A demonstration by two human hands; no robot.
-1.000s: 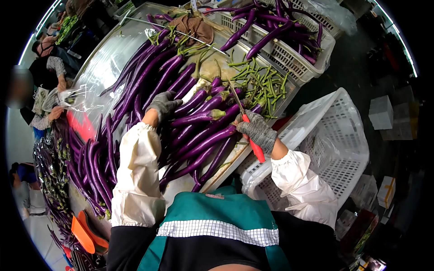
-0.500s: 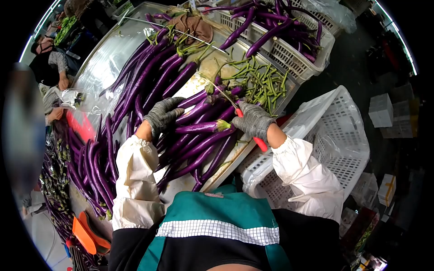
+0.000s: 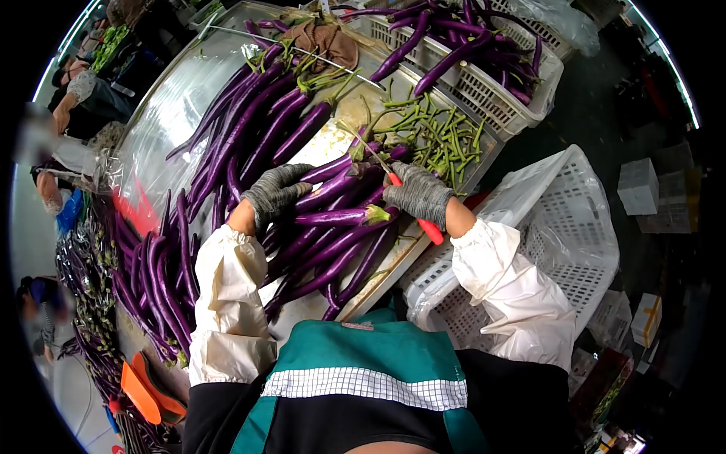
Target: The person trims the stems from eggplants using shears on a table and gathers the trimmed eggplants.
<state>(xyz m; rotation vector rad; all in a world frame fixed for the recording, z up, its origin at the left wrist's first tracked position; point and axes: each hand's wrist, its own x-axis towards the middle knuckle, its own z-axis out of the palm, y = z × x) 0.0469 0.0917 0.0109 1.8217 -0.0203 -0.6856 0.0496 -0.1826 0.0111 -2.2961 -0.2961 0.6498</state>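
My left hand (image 3: 277,195), in a grey knit glove, lies at the left of an eggplant pile. Its fingers and thumb close around the lower end of a purple eggplant (image 3: 327,169). Across the pile, my right hand (image 3: 417,195), gloved alike, grips a red-handled cutting tool (image 3: 430,230). Its thin blade points up and left over the green eggplant tops; whether it is a knife or scissors I cannot tell. Below the hands, another eggplant (image 3: 333,218) lies across several more, its green cap to the right. Cut green stems (image 3: 446,144) are heaped beyond my right hand.
Eggplants also lie on the metal table (image 3: 155,144) at upper left and lower left. A crate (image 3: 495,113) full of eggplants stands at the back right. Beside my right arm is a lined white basket (image 3: 563,234). A brown cloth (image 3: 325,44) lies at the back; other people work at left.
My right hand has shifted slightly left with the cutting tool, and the blade has moved with it. My left hand stays nearly still. At the left, a person has changed position.
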